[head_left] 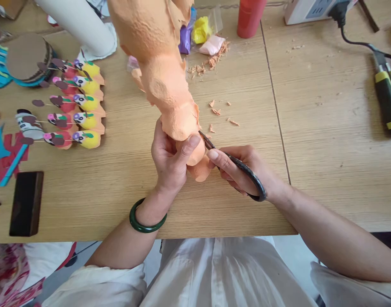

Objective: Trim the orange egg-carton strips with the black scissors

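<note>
My left hand (168, 160) is closed on the near end of a peach-orange egg carton piece (165, 83), its thumb pressed on a rounded cup. The bumpy piece stretches up and out of the top of the view. Black-handled scissors (254, 181) are in my right hand (245, 164), with fingers around the handles. Their blade tips touch the carton's right edge, beside my left thumb. Part of the blades is hidden by the carton and my fingers. Small orange trimmings (216, 111) lie on the table just right of the carton.
Several painted carton birds (87, 104) stand in rows at left, near a cardboard-topped drum (27, 57) and a dark box (27, 204). Behind are yellow clay (200, 30), a white roll (77, 25) and a red cylinder (250, 17). A power strip (306, 12) and yellow-black tools (387, 100) lie right.
</note>
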Demonstrator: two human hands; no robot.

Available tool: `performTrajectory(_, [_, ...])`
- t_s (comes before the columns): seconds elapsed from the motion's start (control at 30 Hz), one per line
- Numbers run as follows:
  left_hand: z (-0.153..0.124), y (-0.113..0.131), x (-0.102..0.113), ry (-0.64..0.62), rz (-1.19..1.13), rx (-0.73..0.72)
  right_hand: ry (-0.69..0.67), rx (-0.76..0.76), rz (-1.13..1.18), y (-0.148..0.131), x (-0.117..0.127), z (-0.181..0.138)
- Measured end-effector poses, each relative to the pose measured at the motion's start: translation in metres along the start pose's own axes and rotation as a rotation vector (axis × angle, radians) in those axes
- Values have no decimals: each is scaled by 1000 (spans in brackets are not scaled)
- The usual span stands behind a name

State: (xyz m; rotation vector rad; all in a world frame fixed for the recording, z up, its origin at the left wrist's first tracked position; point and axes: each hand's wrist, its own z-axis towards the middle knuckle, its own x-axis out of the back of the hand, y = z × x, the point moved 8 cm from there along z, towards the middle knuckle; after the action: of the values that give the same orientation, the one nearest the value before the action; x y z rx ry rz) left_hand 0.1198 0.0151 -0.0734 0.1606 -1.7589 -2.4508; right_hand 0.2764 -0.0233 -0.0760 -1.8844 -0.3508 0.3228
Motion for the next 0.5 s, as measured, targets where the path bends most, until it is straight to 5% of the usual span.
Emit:
performTrajectory(0.33, [-4,-25,-17,-158,-283,540,76,95,-73,-10,19,9])
performTrajectory(0.5, [-8,-24,-19,-58,-483,751,199,263,-199,-20,26,6])
